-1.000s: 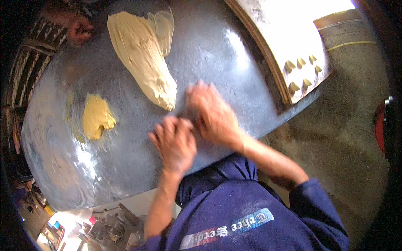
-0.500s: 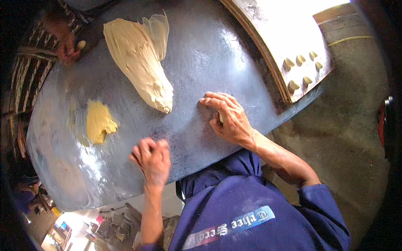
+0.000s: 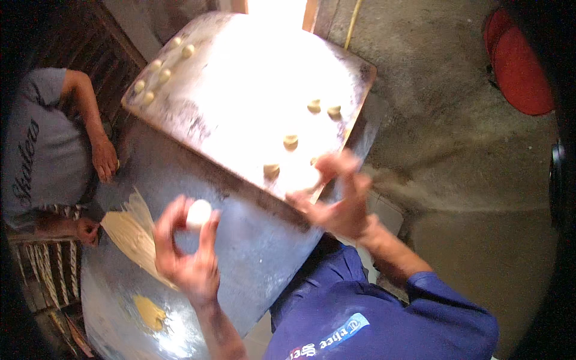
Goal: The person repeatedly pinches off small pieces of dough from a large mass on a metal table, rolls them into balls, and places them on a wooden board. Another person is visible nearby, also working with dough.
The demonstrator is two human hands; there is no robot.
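Between the thumb and fingers of my left hand is a small, pale dough ball, held up above the grey worktable. My right hand reaches over the near corner of the large board, thumb and fingers curved apart. Motion smears that hand, and glare whitens the board between its fingers, so whether it grips a ball is unclear. Several dough balls sit on the board just beyond it. Left of my left hand lies a long slab of pale dough.
More dough balls sit along the board's far left end. A smear of yellow paste is on the table at lower left. Another person's hand rests near the table's left edge. A red rounded object stands at the far right.
The view has swung right, bringing more of the board into sight. My left hand has risen off the table with a dough ball, and my right hand has moved from the tabletop over the board.
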